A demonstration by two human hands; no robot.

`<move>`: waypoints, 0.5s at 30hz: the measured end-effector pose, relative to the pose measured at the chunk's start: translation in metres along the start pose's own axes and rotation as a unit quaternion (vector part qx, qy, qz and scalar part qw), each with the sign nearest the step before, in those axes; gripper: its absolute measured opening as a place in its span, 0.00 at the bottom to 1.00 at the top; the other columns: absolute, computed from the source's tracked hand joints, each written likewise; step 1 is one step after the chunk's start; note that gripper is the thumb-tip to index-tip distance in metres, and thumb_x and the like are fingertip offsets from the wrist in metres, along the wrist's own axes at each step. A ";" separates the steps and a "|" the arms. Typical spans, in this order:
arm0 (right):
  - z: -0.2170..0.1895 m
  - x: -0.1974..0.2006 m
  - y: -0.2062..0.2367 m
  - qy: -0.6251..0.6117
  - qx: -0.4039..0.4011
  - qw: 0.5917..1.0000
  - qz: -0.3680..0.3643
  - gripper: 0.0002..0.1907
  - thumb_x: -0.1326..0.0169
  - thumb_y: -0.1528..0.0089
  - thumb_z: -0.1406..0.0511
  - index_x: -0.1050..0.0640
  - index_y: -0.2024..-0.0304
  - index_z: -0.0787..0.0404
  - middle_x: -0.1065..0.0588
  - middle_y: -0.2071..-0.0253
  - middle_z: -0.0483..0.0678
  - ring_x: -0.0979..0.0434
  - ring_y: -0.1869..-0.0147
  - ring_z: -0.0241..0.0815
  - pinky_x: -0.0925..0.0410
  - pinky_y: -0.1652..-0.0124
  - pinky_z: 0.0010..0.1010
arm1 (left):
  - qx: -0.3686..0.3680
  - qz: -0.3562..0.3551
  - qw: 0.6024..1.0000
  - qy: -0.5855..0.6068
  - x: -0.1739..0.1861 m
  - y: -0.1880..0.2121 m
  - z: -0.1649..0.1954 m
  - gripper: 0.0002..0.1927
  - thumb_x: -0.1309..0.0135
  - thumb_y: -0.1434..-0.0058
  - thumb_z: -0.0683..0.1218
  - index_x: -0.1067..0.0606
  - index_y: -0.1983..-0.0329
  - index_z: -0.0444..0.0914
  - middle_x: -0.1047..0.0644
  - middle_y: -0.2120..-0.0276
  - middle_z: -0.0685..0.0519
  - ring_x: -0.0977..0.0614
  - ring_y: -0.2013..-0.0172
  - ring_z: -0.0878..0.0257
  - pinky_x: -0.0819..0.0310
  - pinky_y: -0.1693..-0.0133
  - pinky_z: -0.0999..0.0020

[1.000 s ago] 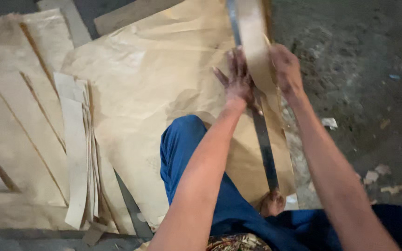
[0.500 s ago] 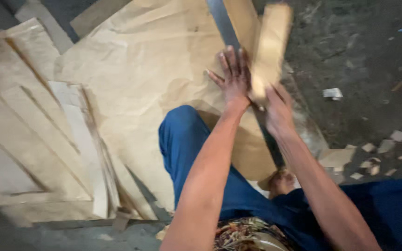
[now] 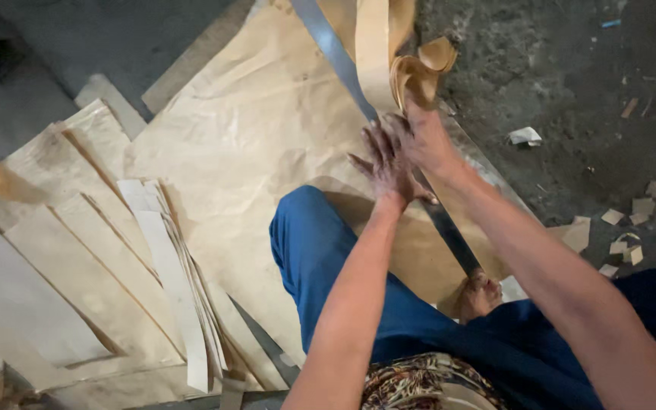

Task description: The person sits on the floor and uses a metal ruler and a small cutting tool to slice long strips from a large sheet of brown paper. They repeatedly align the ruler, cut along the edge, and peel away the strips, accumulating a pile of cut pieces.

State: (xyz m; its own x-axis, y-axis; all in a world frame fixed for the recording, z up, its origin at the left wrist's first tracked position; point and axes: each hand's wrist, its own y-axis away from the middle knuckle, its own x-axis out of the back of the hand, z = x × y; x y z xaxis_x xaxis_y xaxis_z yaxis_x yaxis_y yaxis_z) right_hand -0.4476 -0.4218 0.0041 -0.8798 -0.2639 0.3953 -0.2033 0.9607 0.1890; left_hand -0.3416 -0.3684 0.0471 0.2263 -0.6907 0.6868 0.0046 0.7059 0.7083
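I sit on the floor in blue trousers over a wide sheet of brown paper (image 3: 252, 152). A long metal straightedge (image 3: 343, 64) lies diagonally across it, its near end by my bare foot (image 3: 480, 294). My left hand (image 3: 385, 171) presses flat on the straightedge with fingers spread. My right hand (image 3: 423, 137) is just beyond it, gripping a cut strip of brown paper (image 3: 389, 53) that lifts up and curls at its top.
A stack of narrow cut paper strips (image 3: 172, 273) and larger brown sheets (image 3: 55, 250) lie at the left. Small paper scraps (image 3: 632, 220) litter the dark concrete floor (image 3: 586, 68) at the right. A white scrap (image 3: 525, 137) lies nearby.
My right hand has drawn back toward me along the straightedge and lifted the cut strip, which now curls upward. My left hand stays pressed on the straightedge.
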 end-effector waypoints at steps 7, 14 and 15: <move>0.014 -0.016 0.105 -0.411 -0.242 0.874 0.095 0.15 0.53 0.28 0.62 0.27 0.44 0.66 0.23 0.58 0.45 0.23 0.59 0.35 0.27 0.57 0.29 | 0.014 0.060 0.998 -0.004 -0.047 -0.015 -0.006 0.53 0.45 0.42 0.55 0.58 0.19 0.41 0.65 0.21 0.42 0.66 0.23 0.39 0.76 0.36 0.16; -0.035 0.015 0.094 -0.388 -0.257 0.875 0.130 0.17 0.50 0.25 0.62 0.24 0.43 0.71 0.25 0.56 0.43 0.29 0.55 0.31 0.33 0.58 0.28 | -0.019 0.230 0.969 -0.089 -0.044 -0.018 -0.008 0.69 0.34 0.54 0.66 0.61 0.19 0.41 0.67 0.20 0.42 0.68 0.21 0.39 0.73 0.35 0.14; -0.037 0.019 0.075 -0.344 -0.234 0.898 0.146 0.17 0.49 0.26 0.61 0.26 0.43 0.69 0.24 0.55 0.44 0.28 0.55 0.32 0.31 0.57 0.28 | -0.013 0.130 0.991 -0.040 -0.040 -0.016 -0.008 0.78 0.31 0.66 0.69 0.62 0.19 0.40 0.67 0.21 0.41 0.69 0.22 0.38 0.73 0.36 0.14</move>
State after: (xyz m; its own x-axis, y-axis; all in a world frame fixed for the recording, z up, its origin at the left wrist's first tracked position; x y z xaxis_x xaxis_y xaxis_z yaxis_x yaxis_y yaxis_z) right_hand -0.4641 -0.3579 0.0594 -0.9559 0.2639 -0.1288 0.1409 0.7970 0.5873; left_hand -0.3433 -0.3507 0.0067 0.1460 -0.4938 0.8572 -0.0186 0.8650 0.5014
